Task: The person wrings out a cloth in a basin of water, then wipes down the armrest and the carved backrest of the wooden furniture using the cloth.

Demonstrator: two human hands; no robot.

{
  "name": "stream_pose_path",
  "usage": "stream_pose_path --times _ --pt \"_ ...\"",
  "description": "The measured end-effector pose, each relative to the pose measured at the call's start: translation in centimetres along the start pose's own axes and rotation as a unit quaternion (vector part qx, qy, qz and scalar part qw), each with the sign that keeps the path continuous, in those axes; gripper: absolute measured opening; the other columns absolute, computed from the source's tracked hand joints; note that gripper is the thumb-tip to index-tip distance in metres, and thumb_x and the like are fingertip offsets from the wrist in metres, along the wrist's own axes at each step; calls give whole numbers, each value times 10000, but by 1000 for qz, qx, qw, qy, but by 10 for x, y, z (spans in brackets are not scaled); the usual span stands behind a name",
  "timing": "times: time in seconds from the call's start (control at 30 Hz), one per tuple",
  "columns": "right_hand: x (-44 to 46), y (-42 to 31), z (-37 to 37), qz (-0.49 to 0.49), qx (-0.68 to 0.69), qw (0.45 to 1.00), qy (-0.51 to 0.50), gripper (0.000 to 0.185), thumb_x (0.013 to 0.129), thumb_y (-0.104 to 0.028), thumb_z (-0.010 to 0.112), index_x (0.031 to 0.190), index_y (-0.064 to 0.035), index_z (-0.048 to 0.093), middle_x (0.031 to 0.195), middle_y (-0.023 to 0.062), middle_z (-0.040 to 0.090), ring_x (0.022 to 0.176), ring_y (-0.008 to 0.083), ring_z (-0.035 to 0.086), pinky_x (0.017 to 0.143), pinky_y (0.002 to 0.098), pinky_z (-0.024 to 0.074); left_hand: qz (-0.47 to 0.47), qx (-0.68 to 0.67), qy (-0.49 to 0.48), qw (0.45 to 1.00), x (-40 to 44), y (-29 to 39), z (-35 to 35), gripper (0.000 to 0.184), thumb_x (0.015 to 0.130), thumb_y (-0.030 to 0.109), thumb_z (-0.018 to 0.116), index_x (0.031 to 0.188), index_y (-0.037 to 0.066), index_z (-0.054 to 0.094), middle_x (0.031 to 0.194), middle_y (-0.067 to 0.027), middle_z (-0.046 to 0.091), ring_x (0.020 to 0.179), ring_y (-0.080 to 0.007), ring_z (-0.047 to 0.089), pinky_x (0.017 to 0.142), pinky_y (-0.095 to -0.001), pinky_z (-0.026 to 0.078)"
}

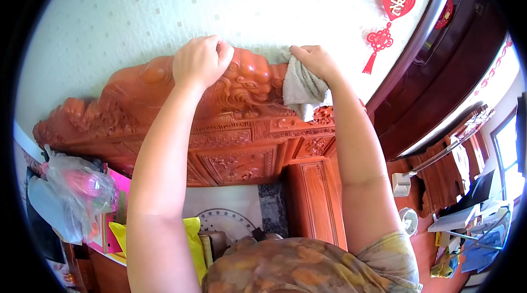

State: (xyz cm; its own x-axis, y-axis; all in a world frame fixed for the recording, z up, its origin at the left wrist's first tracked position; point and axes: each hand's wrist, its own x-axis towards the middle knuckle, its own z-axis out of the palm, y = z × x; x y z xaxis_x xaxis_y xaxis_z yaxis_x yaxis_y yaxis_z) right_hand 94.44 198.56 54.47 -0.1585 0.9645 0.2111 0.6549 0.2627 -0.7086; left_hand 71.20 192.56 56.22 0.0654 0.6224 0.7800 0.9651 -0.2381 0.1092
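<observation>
My right hand [318,63] grips a damp-looking grey cloth [303,87], which hangs over the top edge of a reddish carved wooden backrest [247,82]. Its thumb side faces left, and some fingers are hidden behind the cloth and the wood. To the left, my left hand [203,61] is closed over the same top edge, its fingers curled onto the wood. Between the two hands shows a carved animal-like face. Both arms are stretched forward.
A pale tiled wall [230,2] rises behind the backrest, with a red heart hanging [398,1] at right. Beside me are a wooden cabinet [315,199], a yellow bag [193,230] and a clear plastic bag [82,183]. A dark wooden door [439,62] stands at right.
</observation>
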Motion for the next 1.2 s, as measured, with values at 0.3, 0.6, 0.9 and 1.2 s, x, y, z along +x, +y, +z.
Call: stream_pose_path --times 0.3,0.6,0.9,1.2 --pt "-64 11 42 -243 -132 883 379 244 779 -257 548 865 -39 617 829 127 588 778 274 552 704 378 448 -19 36 -71 997 1 4 -5 276 796 242 403 698 57 583 685 -115 598 638 -282 562 544 -386 436" --pt "3 51 3 53 233 961 137 492 795 -395 501 958 61 589 868 150 608 792 205 568 741 295 425 -8 2 -24 1000 -2 1 -3 296 747 278 437 632 67 609 595 -117 580 538 -272 551 474 -387 433" --pt "-69 22 29 24 227 934 275 429 869 -387 382 1040 -16 513 847 146 566 820 252 543 772 339 413 -27 10 -40 999 1 2 -3 302 750 279 433 640 57 606 601 -131 576 558 -286 551 492 -392 432" --pt "-24 60 28 -2 292 915 279 393 864 -333 427 912 35 555 768 115 557 752 186 490 718 304 387 -29 27 -71 997 1 6 -10 280 793 253 410 714 64 601 716 -115 610 655 -287 572 561 -385 446"
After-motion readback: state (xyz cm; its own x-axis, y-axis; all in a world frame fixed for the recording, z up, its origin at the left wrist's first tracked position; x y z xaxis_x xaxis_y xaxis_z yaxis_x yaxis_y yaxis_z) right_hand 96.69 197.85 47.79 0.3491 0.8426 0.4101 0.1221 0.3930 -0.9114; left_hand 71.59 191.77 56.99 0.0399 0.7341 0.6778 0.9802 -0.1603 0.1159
